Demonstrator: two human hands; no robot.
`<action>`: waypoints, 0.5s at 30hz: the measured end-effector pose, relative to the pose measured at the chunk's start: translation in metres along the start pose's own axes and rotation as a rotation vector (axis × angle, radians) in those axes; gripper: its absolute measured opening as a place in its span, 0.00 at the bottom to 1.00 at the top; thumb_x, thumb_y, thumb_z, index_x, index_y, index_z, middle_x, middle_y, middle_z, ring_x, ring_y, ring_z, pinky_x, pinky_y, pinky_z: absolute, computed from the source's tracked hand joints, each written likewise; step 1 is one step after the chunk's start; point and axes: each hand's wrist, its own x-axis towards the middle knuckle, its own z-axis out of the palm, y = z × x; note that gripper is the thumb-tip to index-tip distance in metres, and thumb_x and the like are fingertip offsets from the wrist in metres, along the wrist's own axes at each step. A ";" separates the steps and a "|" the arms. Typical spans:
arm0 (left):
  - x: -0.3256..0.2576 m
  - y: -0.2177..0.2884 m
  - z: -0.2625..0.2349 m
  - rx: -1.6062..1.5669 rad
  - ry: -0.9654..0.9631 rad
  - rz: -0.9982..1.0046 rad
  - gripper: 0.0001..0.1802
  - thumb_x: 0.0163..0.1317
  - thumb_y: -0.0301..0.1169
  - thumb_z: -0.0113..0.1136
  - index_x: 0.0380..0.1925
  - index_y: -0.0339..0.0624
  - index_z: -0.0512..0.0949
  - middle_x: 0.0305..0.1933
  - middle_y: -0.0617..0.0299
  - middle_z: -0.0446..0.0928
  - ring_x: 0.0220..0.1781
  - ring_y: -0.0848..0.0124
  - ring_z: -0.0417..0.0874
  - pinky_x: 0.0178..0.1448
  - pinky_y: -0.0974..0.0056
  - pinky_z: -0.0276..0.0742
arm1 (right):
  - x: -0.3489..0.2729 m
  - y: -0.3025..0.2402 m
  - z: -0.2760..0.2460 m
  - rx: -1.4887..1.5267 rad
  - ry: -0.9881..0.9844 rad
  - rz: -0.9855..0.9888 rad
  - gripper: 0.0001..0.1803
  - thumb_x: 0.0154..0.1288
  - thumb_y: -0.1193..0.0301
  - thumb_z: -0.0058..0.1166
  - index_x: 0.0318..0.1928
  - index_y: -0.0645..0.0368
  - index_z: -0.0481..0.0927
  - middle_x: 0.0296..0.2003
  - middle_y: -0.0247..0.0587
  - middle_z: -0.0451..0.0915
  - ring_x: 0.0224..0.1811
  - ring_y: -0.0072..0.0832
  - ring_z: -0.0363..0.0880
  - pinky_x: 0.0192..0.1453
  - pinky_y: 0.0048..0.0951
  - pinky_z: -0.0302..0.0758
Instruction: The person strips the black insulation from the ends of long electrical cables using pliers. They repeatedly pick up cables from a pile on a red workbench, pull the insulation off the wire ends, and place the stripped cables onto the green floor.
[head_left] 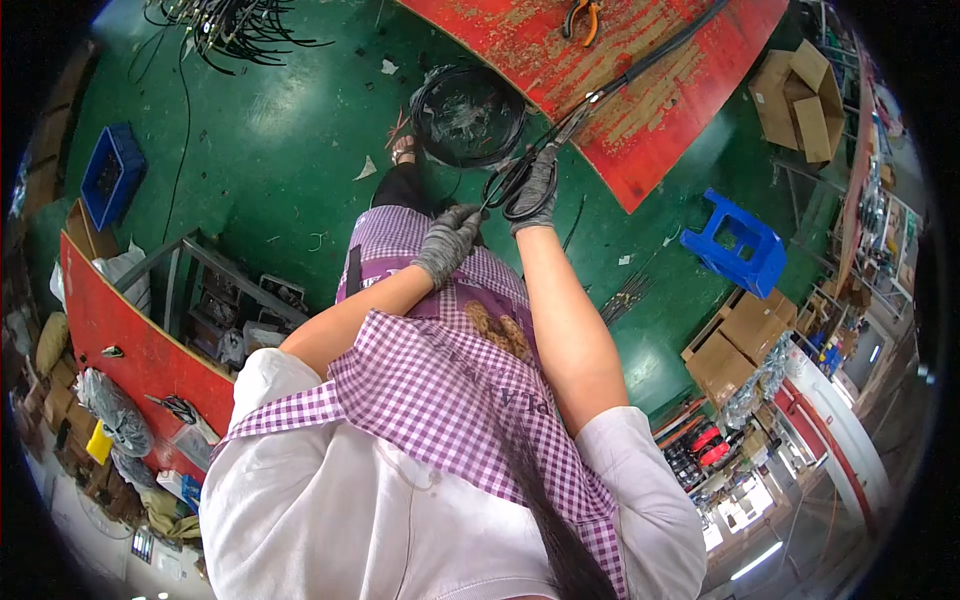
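Note:
My right hand (533, 190), in a grey glove, is closed around the black handles of a pair of scissors (574, 126). The metal blades point up and to the right, over the near edge of the red table (650, 150). Black cables (655, 62) run across the tabletop and down beside the blades. Just left of the scissors, my gloved left hand (450, 243) is closed in front of my apron. A thin dark strand shows at its fingertips and looks like a black cable; the handle loops partly hide it.
Orange-handled pliers (580, 20) lie on the red table. A coil of black cable (468, 115) rests on the green floor by my foot. A blue stool (735, 245) and cardboard boxes (797, 103) stand right. At left are a blue crate (112, 178) and another red table (130, 360).

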 end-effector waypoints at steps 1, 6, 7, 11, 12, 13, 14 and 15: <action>-0.001 0.004 0.000 0.030 -0.008 0.018 0.12 0.57 0.29 0.47 0.41 0.40 0.70 0.33 0.64 0.74 0.25 0.78 0.69 0.30 0.73 0.67 | 0.000 0.000 0.000 -0.004 0.000 -0.003 0.26 0.53 0.45 0.42 0.38 0.55 0.65 0.23 0.39 0.71 0.26 0.27 0.72 0.27 0.25 0.68; 0.003 -0.005 -0.001 -0.055 -0.047 0.023 0.11 0.57 0.29 0.47 0.38 0.37 0.72 0.31 0.64 0.74 0.25 0.79 0.69 0.30 0.73 0.67 | 0.002 0.001 -0.002 0.036 0.012 0.015 0.24 0.54 0.46 0.42 0.37 0.55 0.66 0.24 0.37 0.71 0.27 0.27 0.71 0.27 0.25 0.67; 0.002 -0.004 -0.002 -0.072 -0.045 0.015 0.10 0.57 0.29 0.47 0.38 0.37 0.72 0.31 0.64 0.74 0.25 0.79 0.69 0.31 0.74 0.68 | 0.000 0.000 -0.002 0.059 0.006 0.040 0.24 0.54 0.47 0.42 0.37 0.55 0.66 0.24 0.37 0.70 0.27 0.27 0.71 0.28 0.25 0.67; 0.000 0.007 -0.011 -0.129 -0.049 -0.027 0.10 0.57 0.29 0.48 0.36 0.36 0.72 0.32 0.65 0.74 0.26 0.78 0.70 0.32 0.73 0.68 | -0.035 -0.021 -0.040 0.009 -0.184 0.249 0.20 0.55 0.50 0.43 0.35 0.55 0.66 0.24 0.36 0.69 0.27 0.27 0.69 0.32 0.25 0.68; -0.002 0.011 -0.012 -0.107 -0.046 -0.004 0.09 0.56 0.28 0.48 0.35 0.36 0.73 0.31 0.65 0.74 0.27 0.77 0.70 0.32 0.73 0.68 | -0.034 -0.015 -0.079 0.142 -0.312 0.367 0.19 0.56 0.52 0.43 0.35 0.56 0.67 0.25 0.36 0.69 0.28 0.28 0.70 0.34 0.26 0.68; -0.002 0.018 -0.013 -0.091 -0.031 0.008 0.10 0.56 0.29 0.47 0.35 0.36 0.73 0.29 0.64 0.74 0.26 0.77 0.70 0.32 0.73 0.68 | -0.042 -0.013 -0.100 0.232 -0.279 0.479 0.19 0.56 0.53 0.44 0.35 0.56 0.67 0.25 0.36 0.70 0.28 0.28 0.70 0.35 0.28 0.69; -0.005 0.026 -0.013 -0.072 -0.021 0.013 0.10 0.56 0.29 0.46 0.34 0.36 0.74 0.27 0.64 0.74 0.25 0.77 0.70 0.32 0.72 0.68 | -0.051 -0.011 -0.121 0.325 -0.230 0.585 0.18 0.56 0.54 0.45 0.35 0.56 0.68 0.25 0.35 0.70 0.28 0.29 0.70 0.36 0.29 0.69; -0.006 0.029 -0.014 -0.053 -0.007 0.017 0.10 0.56 0.29 0.45 0.34 0.37 0.74 0.25 0.63 0.73 0.25 0.76 0.70 0.31 0.72 0.68 | -0.065 -0.013 -0.127 0.377 -0.014 0.674 0.17 0.56 0.55 0.46 0.36 0.56 0.67 0.25 0.35 0.71 0.27 0.29 0.70 0.35 0.30 0.69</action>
